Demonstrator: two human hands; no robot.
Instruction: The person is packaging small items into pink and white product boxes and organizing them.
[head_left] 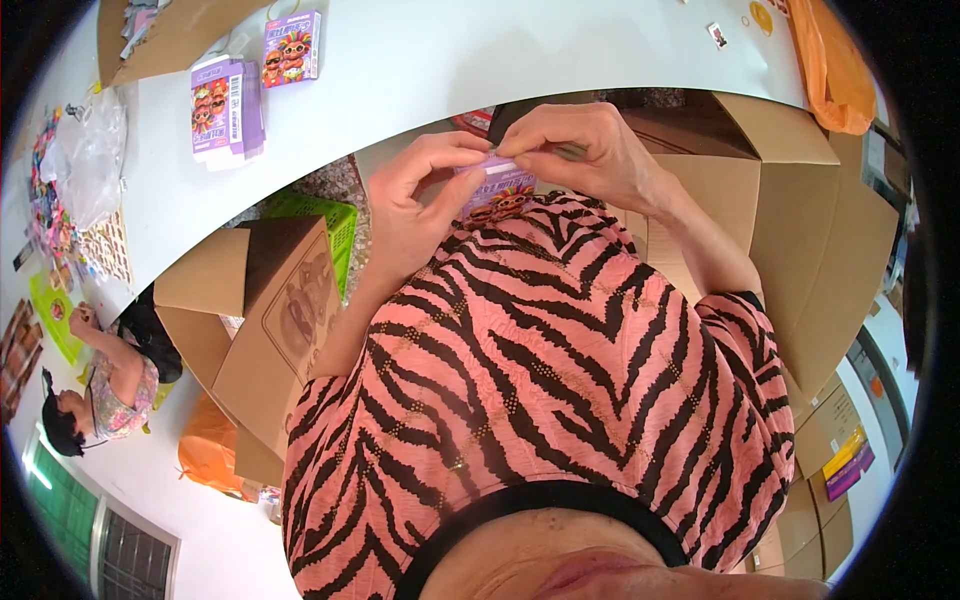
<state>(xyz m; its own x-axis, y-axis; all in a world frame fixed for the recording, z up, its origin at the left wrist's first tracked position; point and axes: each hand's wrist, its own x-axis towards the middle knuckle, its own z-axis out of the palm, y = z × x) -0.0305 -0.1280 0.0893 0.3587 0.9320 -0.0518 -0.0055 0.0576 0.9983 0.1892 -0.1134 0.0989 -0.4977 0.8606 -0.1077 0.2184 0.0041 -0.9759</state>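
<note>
A small purple printed carton (502,193) is held against my striped top, just below the table's near edge. My left hand (412,195) grips it from the left, thumb and fingers closed near its upper end. My right hand (590,155) pinches at the upper end from the right, fingertips meeting the left ones at the flap. Whether anything small sits between the right fingertips is hidden. On the white table (420,60) ahead, a stack of flat purple cartons (212,108) lies beside a filled-out purple carton (291,52).
Open cardboard boxes (280,300) stand at my left, with more cardboard boxes (820,230) at my right. A green plastic basket (345,240) is under the table. An orange bag (835,75) hangs over the right edge. Another person (115,390) works at the far left.
</note>
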